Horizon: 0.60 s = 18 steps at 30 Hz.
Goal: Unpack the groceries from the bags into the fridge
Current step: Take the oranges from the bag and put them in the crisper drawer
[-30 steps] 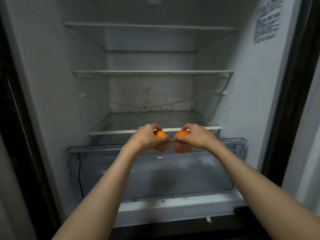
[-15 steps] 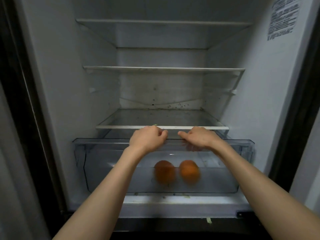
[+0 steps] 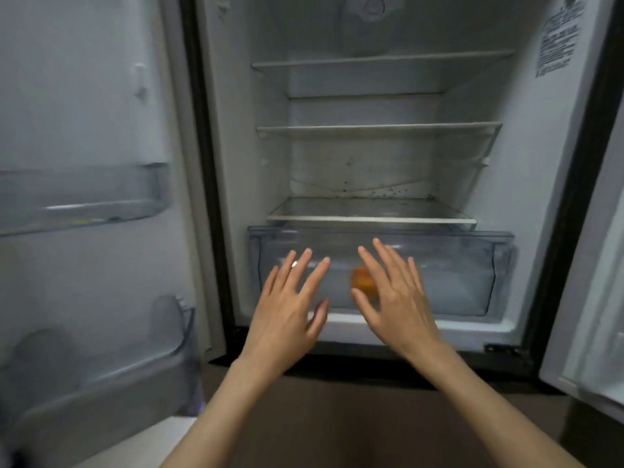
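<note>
The fridge stands open in front of me, its three shelves bare. At the bottom sits a clear crisper drawer (image 3: 456, 261). One orange (image 3: 362, 284) shows through the drawer's front, partly behind my right hand; a second orange is hidden. My left hand (image 3: 287, 305) and my right hand (image 3: 395, 295) hover in front of the drawer with fingers spread and straight, holding nothing. No grocery bag is in view.
The left fridge door (image 3: 84, 130) hangs open with a clear upper bin (image 3: 81, 204) and a lower bin (image 3: 101, 376). Part of the right door (image 3: 594, 332) shows at the edge. A brown floor (image 3: 337, 417) lies below.
My hands let go of the two oranges into the drawer, then pulled back from its rim and opened flat. The view has drawn back and swung left, showing the left door.
</note>
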Tool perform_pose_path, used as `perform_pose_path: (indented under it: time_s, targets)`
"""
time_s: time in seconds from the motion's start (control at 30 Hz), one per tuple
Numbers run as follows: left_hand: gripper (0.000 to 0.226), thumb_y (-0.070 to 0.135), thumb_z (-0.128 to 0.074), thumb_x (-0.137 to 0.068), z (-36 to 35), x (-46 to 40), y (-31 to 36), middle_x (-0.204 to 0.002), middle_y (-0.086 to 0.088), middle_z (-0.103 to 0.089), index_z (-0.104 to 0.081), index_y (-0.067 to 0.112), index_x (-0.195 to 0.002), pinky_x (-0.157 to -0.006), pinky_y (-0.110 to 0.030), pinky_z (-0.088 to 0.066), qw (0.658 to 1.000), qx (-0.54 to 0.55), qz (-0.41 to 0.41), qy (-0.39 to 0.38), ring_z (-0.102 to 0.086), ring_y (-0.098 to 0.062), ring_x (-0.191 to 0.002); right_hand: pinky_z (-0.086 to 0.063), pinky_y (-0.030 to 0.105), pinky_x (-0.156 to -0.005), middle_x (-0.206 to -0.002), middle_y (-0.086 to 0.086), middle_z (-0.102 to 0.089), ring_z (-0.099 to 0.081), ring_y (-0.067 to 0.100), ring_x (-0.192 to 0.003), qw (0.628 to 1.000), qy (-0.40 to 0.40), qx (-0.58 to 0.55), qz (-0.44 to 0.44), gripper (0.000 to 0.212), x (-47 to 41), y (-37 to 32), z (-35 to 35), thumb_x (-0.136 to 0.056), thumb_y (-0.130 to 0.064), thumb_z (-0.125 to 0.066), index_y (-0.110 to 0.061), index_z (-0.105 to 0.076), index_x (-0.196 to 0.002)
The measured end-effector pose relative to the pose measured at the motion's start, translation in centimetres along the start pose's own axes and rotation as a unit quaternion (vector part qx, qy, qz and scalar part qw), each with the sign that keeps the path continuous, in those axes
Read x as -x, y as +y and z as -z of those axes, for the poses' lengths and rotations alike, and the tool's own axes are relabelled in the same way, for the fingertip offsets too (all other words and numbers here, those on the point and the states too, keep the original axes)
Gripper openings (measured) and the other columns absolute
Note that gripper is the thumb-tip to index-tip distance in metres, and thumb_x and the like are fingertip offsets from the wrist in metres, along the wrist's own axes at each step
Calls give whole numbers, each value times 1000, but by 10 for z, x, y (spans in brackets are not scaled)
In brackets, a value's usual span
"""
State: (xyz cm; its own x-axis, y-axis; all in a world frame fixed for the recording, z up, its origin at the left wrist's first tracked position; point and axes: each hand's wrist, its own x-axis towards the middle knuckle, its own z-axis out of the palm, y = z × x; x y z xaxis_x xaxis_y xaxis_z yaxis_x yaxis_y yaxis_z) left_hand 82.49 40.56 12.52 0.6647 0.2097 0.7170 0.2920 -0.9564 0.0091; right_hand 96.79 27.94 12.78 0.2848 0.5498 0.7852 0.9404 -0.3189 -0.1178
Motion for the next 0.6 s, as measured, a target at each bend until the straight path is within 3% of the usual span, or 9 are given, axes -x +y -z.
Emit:
perform_pose_path:
  time_s: [0.1,0.23,0.43,0.47,0.57,0.6]
  targets:
    - [56,42,-37,-89,22,82,0,-147,-8,-38,-30,25,-142,-109,-45,-25,998,-31,21,-50,-31,-28,-138,-23,54,-108,-149,11,-34,-30,27,-138,999,-45,-7,8,62,57,-48,-9,-86,-46,-45,-20,-35,-142]
    - [56,47,-33,-91,56,213,-11,-148,-6,-37,-30,27,-143,-109,-51,-26,982,-61,100,-151,-31,-28,-138,-17,56,-108,-151,11,-29,-25,28,-140,982,-183,-34,19,71,147,-121,-25,-84,-41,-61,-22,-30,-145]
    - [57,54,-20,-93,124,379,-36,-148,-3,-37,-31,27,-142,-107,-50,-23,912,-102,299,-260,-34,-27,-136,-31,56,-100,-143,10,-44,-43,30,-131,929,-349,-85,89,65,228,-252,-46,-83,-53,-32,-22,-38,-140]
    - [58,56,-18,-93,138,398,-42,-149,-3,-35,-27,28,-143,-108,-49,-20,899,-103,333,-265,-31,-27,-137,-25,55,-104,-148,9,-37,-35,28,-136,919,-367,-101,106,68,232,-275,-51,-83,-55,-28,-24,-31,-143]
    - [67,60,-11,-86,184,444,-64,-156,1,-16,-13,32,-147,-113,-44,-3,868,-103,425,-235,-7,-21,-144,9,44,-111,-158,0,-1,10,16,-142,892,-384,-166,171,70,234,-344,-69,-84,-61,-14,-33,1,-147]
    - [69,61,-7,-84,199,459,-72,-157,2,-9,-8,33,-147,-114,-43,2,861,-113,445,-220,1,-18,-144,13,42,-110,-158,-1,3,14,15,-142,885,-382,-187,190,68,233,-368,-75,-87,-61,-17,-34,2,-147]
